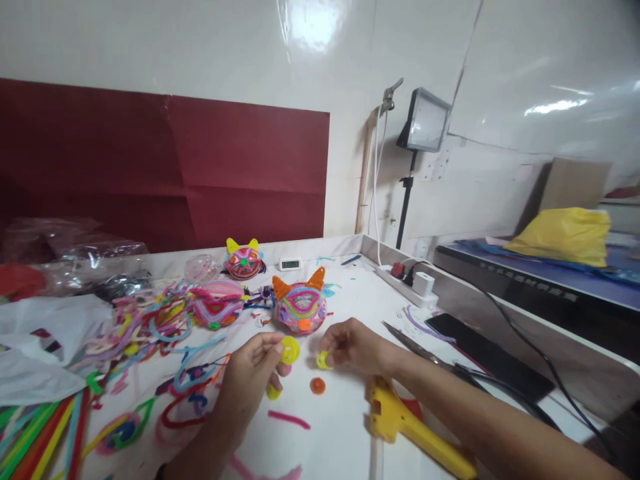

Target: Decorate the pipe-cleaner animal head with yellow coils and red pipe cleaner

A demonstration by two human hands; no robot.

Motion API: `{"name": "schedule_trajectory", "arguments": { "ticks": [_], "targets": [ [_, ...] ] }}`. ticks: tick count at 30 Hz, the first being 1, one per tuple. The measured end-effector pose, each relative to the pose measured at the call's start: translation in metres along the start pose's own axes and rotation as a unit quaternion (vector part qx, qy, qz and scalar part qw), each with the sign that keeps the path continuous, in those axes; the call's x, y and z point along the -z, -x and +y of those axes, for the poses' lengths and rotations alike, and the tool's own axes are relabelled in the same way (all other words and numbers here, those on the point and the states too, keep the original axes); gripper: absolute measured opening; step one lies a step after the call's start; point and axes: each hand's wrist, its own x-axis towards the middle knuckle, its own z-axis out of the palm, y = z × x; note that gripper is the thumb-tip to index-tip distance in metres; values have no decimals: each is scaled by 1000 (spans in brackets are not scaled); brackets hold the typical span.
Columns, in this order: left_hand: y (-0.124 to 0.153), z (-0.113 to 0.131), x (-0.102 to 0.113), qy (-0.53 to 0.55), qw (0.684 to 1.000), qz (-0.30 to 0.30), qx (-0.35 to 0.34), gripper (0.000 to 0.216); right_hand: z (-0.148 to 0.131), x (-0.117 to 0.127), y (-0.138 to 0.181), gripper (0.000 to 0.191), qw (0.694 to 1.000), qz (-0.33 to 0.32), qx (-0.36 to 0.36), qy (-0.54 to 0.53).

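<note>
My left hand pinches a flat yellow pipe-cleaner coil between thumb and fingers, just above the white table. My right hand is closed on a second, smaller yellow coil a little to the right. Between and below my hands lie an orange coil, a small yellow piece and a pink pipe-cleaner stub. Just behind my hands stands a round multicoloured pipe-cleaner ball with orange ears.
A yellow glue gun and scissors lie by my right forearm. Loose pipe cleaners and two more finished balls cover the left and back. A power strip, black phone and lamp stand occupy the right.
</note>
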Motion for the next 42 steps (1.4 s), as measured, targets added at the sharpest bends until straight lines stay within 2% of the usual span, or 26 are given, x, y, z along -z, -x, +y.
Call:
{"name": "schedule_trajectory", "arguments": {
  "ticks": [2,6,11,18,26,31,35,38,42],
  "targets": [
    [0,0,0,-3,1000,0,4,32,1,2,1,5,997,1,-12,-76],
    [1,4,1,-12,1000,-8,13,30,0,4,5,22,980,16,-24,-195],
    [-1,7,3,-19,1000,-10,16,29,-2,4,9,25,965,42,-40,-257],
    [-9,0,9,-47,999,1,2,26,1,2,9,5,976,40,-43,-211],
    [-13,4,17,-158,987,25,-31,17,6,-4,1,14,992,-1,-14,-123],
    [-12,4,21,-218,974,13,-57,10,0,-3,4,6,989,0,-12,-146],
    [-6,10,19,-241,966,9,-96,13,-4,-7,6,17,980,20,-28,-194],
    [5,16,8,-234,966,-16,-112,17,-12,-10,10,21,975,23,-26,-219],
    [20,18,-8,-196,974,-96,-64,19,-26,-13,18,23,973,3,-8,-229]
  ]
}}
